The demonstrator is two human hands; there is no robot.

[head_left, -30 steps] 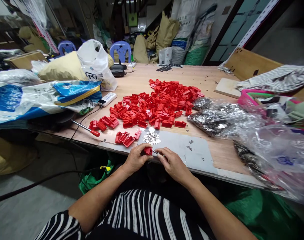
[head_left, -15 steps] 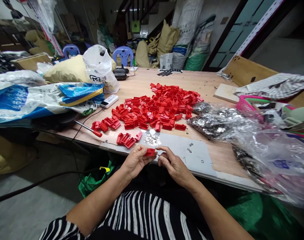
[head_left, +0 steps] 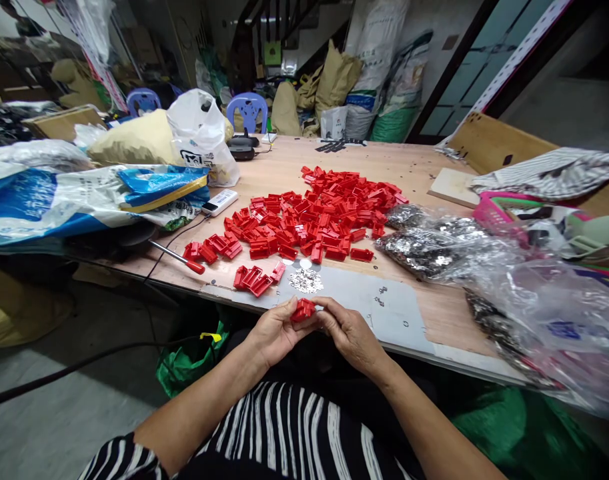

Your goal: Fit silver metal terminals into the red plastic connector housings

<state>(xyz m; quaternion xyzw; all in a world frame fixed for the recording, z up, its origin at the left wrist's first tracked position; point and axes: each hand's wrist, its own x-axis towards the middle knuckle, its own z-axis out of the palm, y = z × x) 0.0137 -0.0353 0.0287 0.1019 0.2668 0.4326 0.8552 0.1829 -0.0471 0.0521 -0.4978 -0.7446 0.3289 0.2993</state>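
Close to the table's front edge, my left hand [head_left: 275, 335] grips a small red plastic housing [head_left: 303, 309] between thumb and fingers. My right hand [head_left: 351, 335] is closed, its thumb and forefinger pinched against the housing's right end; anything small between those fingertips is hidden. Just beyond my hands lies a little heap of shiny metal pieces [head_left: 305, 281] on a grey sheet [head_left: 357, 293]. Several loose red housings [head_left: 259, 279] sit to the left of that heap. Farther back spreads a large pile of similar red housings [head_left: 329, 213].
Clear bags of metal parts [head_left: 429, 243] and a pink basket [head_left: 499, 210] crowd the right side. A red-handled screwdriver [head_left: 184, 260] juts over the front left. Behind it are a white device [head_left: 220, 202], a blue-white sack [head_left: 84, 193] and a plastic bag [head_left: 201, 133].
The red housing has turned and tilted in my left hand. My right fingertips have moved left, from just beside the housing to contact with its right end.
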